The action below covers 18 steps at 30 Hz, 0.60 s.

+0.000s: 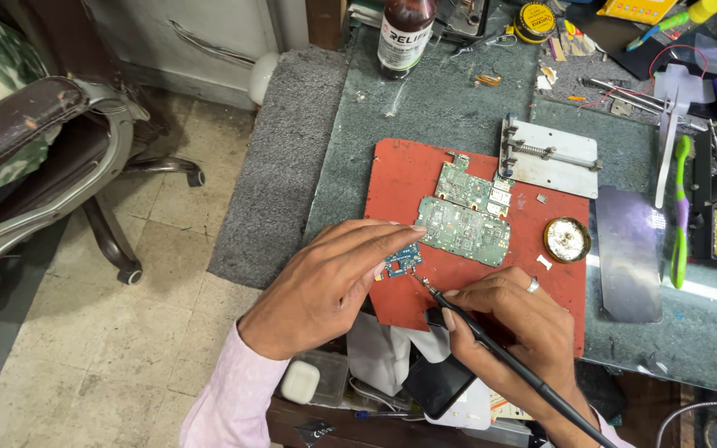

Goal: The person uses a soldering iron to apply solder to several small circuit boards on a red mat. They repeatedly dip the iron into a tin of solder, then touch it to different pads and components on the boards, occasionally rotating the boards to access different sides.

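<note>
Left hand (325, 286) presses fingertips flat on small blue circuit board (402, 259), pinning it to red mat (400, 187) on counter (458, 91). Right hand (512, 319) pinches black soldering iron (491, 344) pen-style, tip at board edge. Board looks thin, stiff, light, fragile; best held by edges. Larger green boards (466, 220) lie just beside.

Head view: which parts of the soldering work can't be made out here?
- Small blue board: its left part is hidden under the left hand fingers.
- Soldering iron tip: too small to tell whether it touches the board.
- Iron's cable end: cut off by the bottom edge.
- Right hand grip: the fingers wrap the handle, hiding it.
- Green boards: components too small to identify.
</note>
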Available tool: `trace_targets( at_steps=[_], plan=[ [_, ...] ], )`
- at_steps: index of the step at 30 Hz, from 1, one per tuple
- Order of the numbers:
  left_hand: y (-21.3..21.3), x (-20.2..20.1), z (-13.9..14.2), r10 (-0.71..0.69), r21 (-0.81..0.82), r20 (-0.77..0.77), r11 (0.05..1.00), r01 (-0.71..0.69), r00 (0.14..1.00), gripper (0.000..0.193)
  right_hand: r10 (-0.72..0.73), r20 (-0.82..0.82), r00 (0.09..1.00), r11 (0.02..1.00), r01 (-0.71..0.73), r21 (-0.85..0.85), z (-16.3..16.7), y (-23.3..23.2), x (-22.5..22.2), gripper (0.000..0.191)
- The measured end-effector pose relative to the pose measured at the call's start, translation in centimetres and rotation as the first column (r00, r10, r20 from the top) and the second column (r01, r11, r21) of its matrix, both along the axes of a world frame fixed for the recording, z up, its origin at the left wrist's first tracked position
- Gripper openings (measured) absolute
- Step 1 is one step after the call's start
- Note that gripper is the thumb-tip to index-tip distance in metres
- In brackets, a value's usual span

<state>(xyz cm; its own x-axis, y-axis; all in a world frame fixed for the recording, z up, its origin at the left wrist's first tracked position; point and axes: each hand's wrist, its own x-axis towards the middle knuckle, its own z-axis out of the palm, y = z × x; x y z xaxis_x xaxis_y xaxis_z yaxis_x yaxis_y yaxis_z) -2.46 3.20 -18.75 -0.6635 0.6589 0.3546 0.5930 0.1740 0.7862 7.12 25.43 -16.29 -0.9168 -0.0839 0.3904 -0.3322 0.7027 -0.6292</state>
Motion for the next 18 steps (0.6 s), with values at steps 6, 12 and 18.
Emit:
trace_targets(
  at_steps=[6, 12, 18],
  plan=[
    [0.01, 0.1, 0.21, -0.001, -0.013, 0.009, 1.0, 0.002, 1.0, 0.053, 0.016, -0.011, 1.0, 1.0, -0.016, -0.005, -0.2, 0.01, 0.04, 0.017],
    [0.1, 0.08, 0.22, 0.002, -0.02, 0.006, 1.0, -0.002, 1.0, 0.053, 0.007, -0.005, 1.0, 1.0, -0.007, 0.005, -0.37, 0.01, 0.0, 0.017],
    [0.15, 0.03, 0.14, 0.008, -0.027, 0.002, 1.0, -0.008, 1.0, 0.052, 0.004, 0.001, 1.0, 1.0, -0.004, 0.008, -0.49, 0.08, -0.04, 0.017]
  ],
)
